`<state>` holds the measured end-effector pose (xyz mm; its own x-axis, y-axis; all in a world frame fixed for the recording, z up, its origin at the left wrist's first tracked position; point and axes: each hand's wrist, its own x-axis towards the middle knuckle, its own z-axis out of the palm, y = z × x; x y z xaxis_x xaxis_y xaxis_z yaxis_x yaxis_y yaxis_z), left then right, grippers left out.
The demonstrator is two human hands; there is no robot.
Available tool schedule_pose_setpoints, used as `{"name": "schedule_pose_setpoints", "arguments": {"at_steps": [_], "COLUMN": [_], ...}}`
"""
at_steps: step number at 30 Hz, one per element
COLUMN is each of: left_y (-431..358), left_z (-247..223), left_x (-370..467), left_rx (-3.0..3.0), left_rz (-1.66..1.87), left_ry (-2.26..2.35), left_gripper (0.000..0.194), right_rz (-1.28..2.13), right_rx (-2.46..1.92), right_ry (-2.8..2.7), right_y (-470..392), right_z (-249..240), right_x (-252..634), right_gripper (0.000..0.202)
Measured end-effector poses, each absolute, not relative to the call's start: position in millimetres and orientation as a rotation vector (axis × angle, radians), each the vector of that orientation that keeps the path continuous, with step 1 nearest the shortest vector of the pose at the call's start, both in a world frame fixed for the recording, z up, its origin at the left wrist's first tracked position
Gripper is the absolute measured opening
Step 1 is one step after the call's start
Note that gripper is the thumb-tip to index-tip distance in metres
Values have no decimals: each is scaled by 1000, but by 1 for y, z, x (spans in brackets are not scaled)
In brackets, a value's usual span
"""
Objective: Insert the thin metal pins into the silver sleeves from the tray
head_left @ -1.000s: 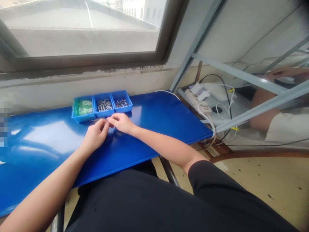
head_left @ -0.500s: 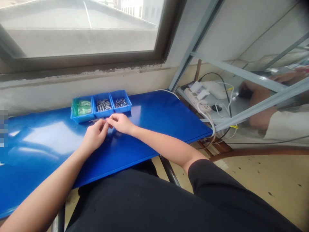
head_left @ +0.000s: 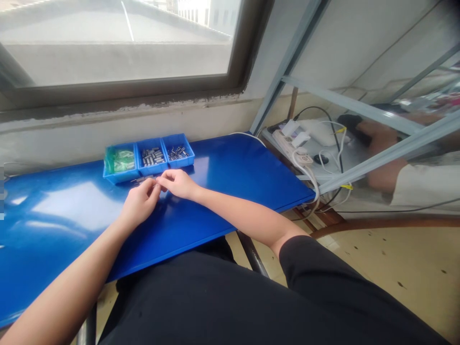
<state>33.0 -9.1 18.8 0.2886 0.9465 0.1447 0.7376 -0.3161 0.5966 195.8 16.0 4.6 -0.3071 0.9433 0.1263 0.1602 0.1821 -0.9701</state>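
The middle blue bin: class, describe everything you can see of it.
The middle blue bin is open-topped and looks like plastic. It stands upright on the glossy blue table, between the left bin and right bin, seemingly touching both. Silvery, metal-looking cylinders lie jumbled inside. The left hand and right hand are in front of it; neither visibly touches it.

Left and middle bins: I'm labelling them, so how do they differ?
The left bin holds a green bag; the middle bin holds loose metal pieces. The bag laps over the left bin's side wall, while the middle bin's rim is uncovered. Both are blue and stand on the table.
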Motion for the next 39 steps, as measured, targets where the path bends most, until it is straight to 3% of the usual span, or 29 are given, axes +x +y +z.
{"name": "schedule_pose_setpoints", "arguments": {"at_steps": [39], "left_y": [-9], "left_z": [21], "left_x": [34], "left_rx": [2173], "left_rz": [606], "left_ry": [1513], "left_gripper": [31], "right_rz": [1212], "right_rx": [-1070], "right_ry": [-1682], "right_y": [15], "right_z": [6], "right_x": [197], "right_gripper": [24]}}
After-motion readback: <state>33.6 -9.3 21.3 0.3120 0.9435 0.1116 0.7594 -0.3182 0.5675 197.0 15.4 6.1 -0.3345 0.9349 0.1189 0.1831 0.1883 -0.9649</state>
